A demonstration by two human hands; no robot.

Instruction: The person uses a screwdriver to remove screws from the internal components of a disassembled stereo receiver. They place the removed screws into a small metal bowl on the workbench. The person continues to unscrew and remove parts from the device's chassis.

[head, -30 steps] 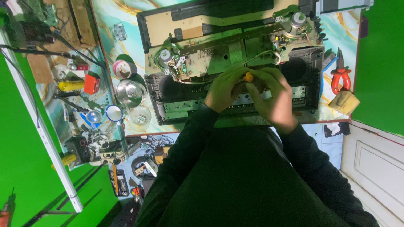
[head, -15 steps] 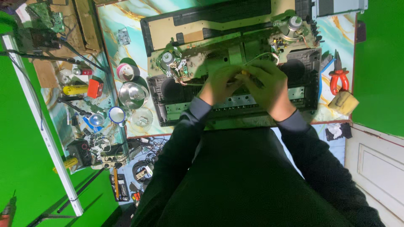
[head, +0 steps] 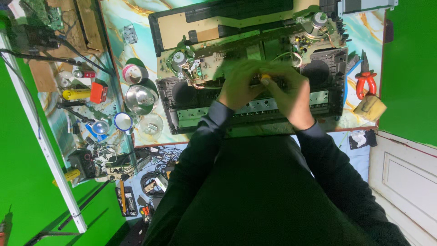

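The head camera looks straight down on a workbench with a marbled top (head: 136, 18). An opened black radio case (head: 182, 98) lies across it, with a green circuit board (head: 214, 57) tilted over its upper half.

Both hands meet over the middle of the case. The left hand (head: 239, 84) is curled, its fingers bent down onto the board edge; what they pinch is hidden beneath them. The right hand (head: 291, 93) is closed around a tool with a yellow-orange handle (head: 265, 77), only whose tip peeks out between the two hands; the shaft and the point it works on are covered. Both hands are a little blurred. Dark sleeves and the person's dark torso fill the lower frame and hide the bench's near edge.

Left of the case stand a roll of tape (head: 134, 73), a shiny metal bowl (head: 140, 98) and a magnifying glass (head: 123, 121). Red-handled pliers (head: 365, 82) lie at the right. Further left, a cluttered side surface holds small tools too jumbled to tell apart, and tangled cables (head: 152, 177) lie below the bench.
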